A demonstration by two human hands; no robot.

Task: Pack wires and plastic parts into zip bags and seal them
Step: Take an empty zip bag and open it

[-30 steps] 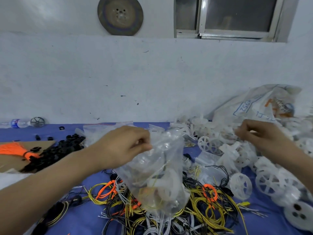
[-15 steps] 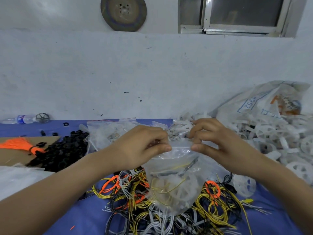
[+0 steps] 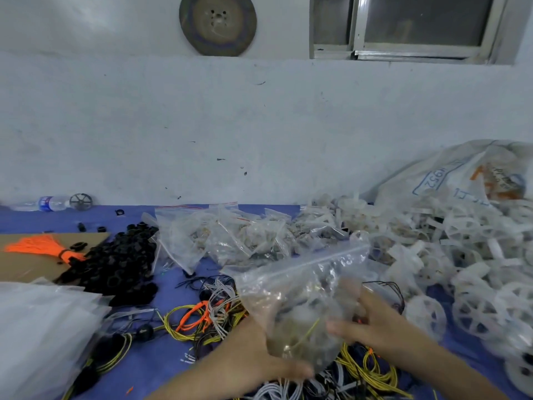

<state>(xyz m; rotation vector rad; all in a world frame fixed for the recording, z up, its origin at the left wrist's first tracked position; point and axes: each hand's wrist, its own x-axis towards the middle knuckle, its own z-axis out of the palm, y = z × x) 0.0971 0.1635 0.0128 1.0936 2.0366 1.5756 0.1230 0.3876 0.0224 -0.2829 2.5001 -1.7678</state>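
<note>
- Blue cloth [image 3: 173, 350] covers the work table under a white plastered wall [image 3: 259, 125], where a round grey metal disc [image 3: 217, 23] hangs beside a metal-framed window [image 3: 409, 24].
- Clear plastic zip bag [image 3: 302, 295], stuffed with wires and pale parts, is held low in the middle, just above a tangle of yellow, orange, white and black wires [image 3: 202, 316]; its zip strip slants upward to the right.
- Left hand [image 3: 259, 359] cups the bag's underside, fingers fairly straight, though blurred.
- Right hand [image 3: 377, 327] grasps the bag's right side, thumb on the front, fingers behind the plastic.
- Behind the bag lies a heap of filled clear zip bags [image 3: 230, 235].
- Left of that heap sit a pile of black plastic rings [image 3: 115, 267], an orange tassel-like bundle [image 3: 43, 246] on brown cardboard [image 3: 26, 269], and a stack of empty clear bags [image 3: 37, 327].
- White plastic spoked wheels [image 3: 467, 284] spill across the right, in front of a printed white sack [image 3: 461, 180].
- A small water bottle [image 3: 46, 203] lies against the wall.
</note>
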